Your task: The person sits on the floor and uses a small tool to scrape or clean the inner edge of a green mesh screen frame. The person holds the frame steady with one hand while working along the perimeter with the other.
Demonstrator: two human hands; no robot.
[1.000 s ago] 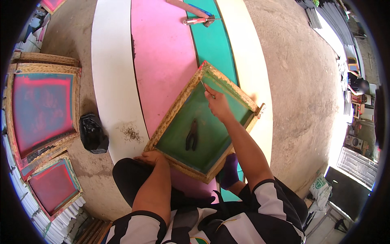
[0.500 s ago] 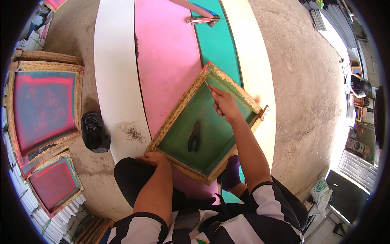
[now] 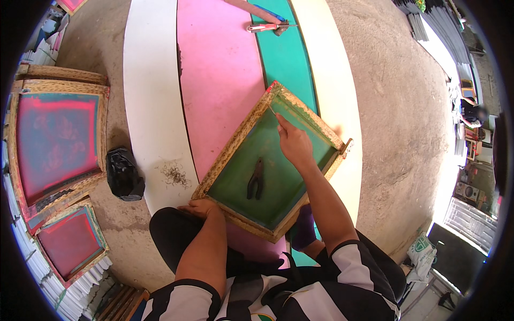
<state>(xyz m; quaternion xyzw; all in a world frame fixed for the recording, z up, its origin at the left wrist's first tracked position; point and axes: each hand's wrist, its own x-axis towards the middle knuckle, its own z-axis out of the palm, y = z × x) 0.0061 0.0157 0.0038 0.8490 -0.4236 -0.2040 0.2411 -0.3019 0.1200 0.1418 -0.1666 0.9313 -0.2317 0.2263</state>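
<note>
A wooden screen-printing frame (image 3: 231, 138) with green mesh lies slantwise before me, its near end by my legs. My left hand (image 3: 200, 208) grips its near left corner, fingers partly hidden at the edge. Over the mesh, my right hand (image 3: 294, 142) is closed round a slim tool with a thin metal shaft (image 3: 272, 109). That shaft points at the inner edge of the frame near its far corner. The tool's handle is hidden in my hand, so its exact kind cannot be told. Dark-handled pliers (image 3: 255, 182) lie on the mesh.
Under the frame are white, pink, green and cream boards (image 3: 155, 96). A hammer (image 3: 280, 28) and a red-handled screwdriver (image 3: 263, 27) lie at the far end. Thin dark scraps (image 3: 175, 174) sit near a black bag (image 3: 124, 174). Other screen frames (image 3: 103, 128) stand left; a person (image 3: 471, 112) is far right.
My right hand has turned so its back faces up more, and the tool's tip has shifted slightly. My left hand, the frame and the pliers stay in place.
</note>
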